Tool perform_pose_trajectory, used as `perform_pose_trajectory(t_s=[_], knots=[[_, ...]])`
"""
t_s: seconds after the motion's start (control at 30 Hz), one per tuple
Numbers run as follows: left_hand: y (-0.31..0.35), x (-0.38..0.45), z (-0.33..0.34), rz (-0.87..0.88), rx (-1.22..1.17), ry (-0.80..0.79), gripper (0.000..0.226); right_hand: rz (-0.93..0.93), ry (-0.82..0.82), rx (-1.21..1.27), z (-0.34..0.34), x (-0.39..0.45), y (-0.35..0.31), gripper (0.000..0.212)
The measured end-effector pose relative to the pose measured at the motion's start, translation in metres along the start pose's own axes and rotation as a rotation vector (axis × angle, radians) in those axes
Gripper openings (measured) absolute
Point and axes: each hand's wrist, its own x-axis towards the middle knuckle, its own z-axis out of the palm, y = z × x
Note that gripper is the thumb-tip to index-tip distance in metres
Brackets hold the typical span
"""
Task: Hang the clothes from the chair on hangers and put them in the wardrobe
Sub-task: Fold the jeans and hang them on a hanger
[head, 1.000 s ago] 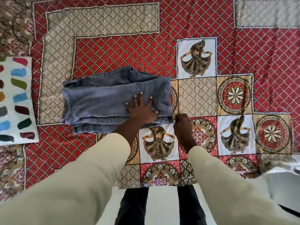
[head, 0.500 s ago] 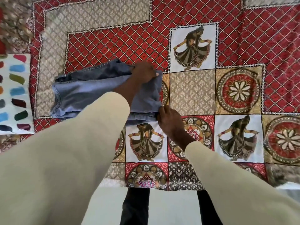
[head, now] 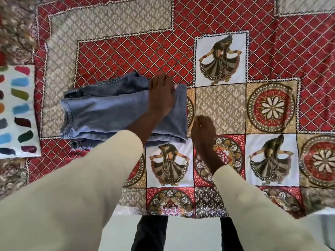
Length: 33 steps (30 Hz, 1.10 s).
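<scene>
A pair of folded blue jeans (head: 112,113) lies on the red patterned bedspread (head: 137,51), left of centre. My left hand (head: 161,95) lies on the jeans' far right corner, its fingers curled over the folded edge and gripping it. My right hand (head: 203,131) hovers just beside the jeans' right edge, apart from the cloth, with its fingers curled and nothing in them. No hanger, chair or wardrobe is in view.
A white pillow with coloured brush strokes (head: 17,111) lies at the left edge of the bed. The bedspread's near edge (head: 172,215) runs across the bottom, with my dark trouser legs (head: 150,232) and pale floor below it.
My left hand slid from the jeans' near middle to the far right corner and took hold of it. My right hand let go of the near right corner and moved slightly away.
</scene>
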Motion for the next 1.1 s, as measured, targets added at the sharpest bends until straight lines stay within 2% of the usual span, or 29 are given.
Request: perform_pose_trajectory(t_s=[0.07,0.1,0.17,0.2,0.27,0.3,0.33,0.43,0.53,0.63,0.73,0.83,0.97,1.1], knots=[[-0.005,-0.032,-0.007,0.051,-0.008,0.019,0.036,0.173,-0.106,0.134,0.004,0.039,-0.020,0.032],[-0.007,-0.050,-0.009,0.120,-0.009,-0.045,0.046,0.189,-0.194,0.133,0.008,0.057,-0.027,0.036],[-0.015,-0.083,-0.011,0.214,0.068,-0.259,0.080,0.181,-0.303,0.088,0.018,0.083,-0.037,0.037],[-0.021,-0.094,-0.012,0.164,0.115,-0.374,0.097,0.157,-0.305,0.061,0.021,0.093,-0.039,0.039],[-0.034,-0.113,-0.013,-0.099,0.126,-0.543,0.118,0.093,-0.303,-0.009,0.022,0.103,-0.049,0.031],[-0.039,-0.118,-0.014,-0.196,0.104,-0.585,0.122,0.049,-0.274,-0.037,0.023,0.107,-0.050,0.027],[-0.046,-0.122,-0.013,-0.220,0.100,-0.595,0.125,0.025,-0.234,-0.057,0.026,0.109,-0.051,0.024],[-0.056,-0.121,-0.009,-0.183,0.092,-0.647,0.128,-0.002,-0.146,-0.049,0.036,0.103,-0.048,0.027],[-0.055,-0.113,-0.011,-0.186,0.075,-0.735,0.132,0.033,-0.148,-0.050,0.043,0.097,-0.047,0.028],[-0.050,-0.103,-0.029,-0.261,0.002,-0.772,0.121,0.034,-0.206,-0.093,0.028,0.098,-0.049,0.033],[-0.022,-0.094,-0.050,-0.305,-0.107,-0.515,0.077,-0.077,-0.160,-0.190,-0.008,0.092,-0.038,0.031],[0.034,-0.079,-0.046,-0.266,-0.071,-0.335,0.058,-0.210,-0.160,-0.342,-0.057,0.081,-0.017,0.028],[0.130,-0.058,-0.025,-0.234,-0.098,-0.352,0.040,-0.301,-0.256,-0.531,-0.135,0.087,0.033,0.031],[0.255,-0.045,0.014,-0.120,-0.134,-0.420,0.044,-0.215,-0.215,-0.566,-0.258,0.106,0.107,0.035]])
